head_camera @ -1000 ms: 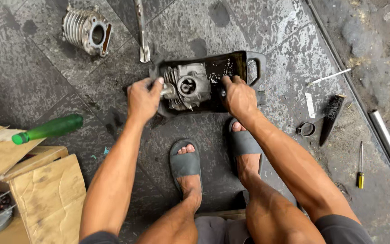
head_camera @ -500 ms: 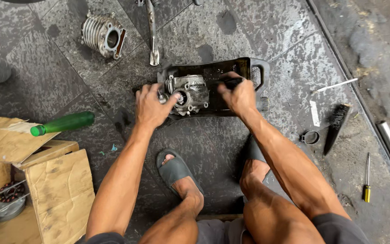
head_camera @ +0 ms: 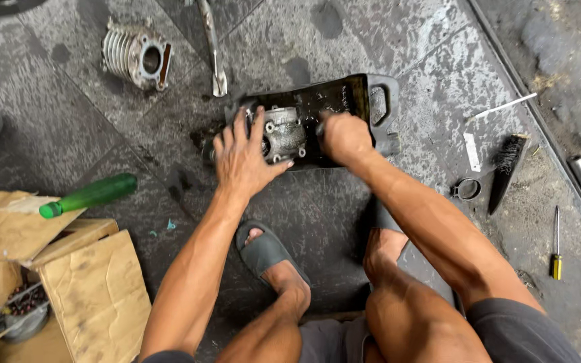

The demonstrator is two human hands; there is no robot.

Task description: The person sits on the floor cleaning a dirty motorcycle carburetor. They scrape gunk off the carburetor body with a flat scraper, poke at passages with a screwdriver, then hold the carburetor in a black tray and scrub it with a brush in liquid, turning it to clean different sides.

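The person is crouching on a dark tiled floor, and both hands are working on a grey metal engine part that is sitting inside a black cut-open plastic jug used as a tray, at the far middle of the scene. The left hand is lying spread over the left side of the engine part, fingers splayed and flat, pressing on it rather than closing around it. The right hand is clenched in a fist just right of the part, inside the jug; whatever its grip is grasping is hidden under the knuckles, so I cannot tell what it is.

Far left, a finned engine cylinder is lying on its side, well apart from the jug. A long metal tool is lying between the cylinder and the jug, its near end just beside the jug's far left corner. A green-handled tool is resting on a torn cardboard box at the near left. On the right, a black brush, a small metal ring and a yellow-handled screwdriver are lying on the floor. The person's feet, in grey slide sandals, are planted near the jug.
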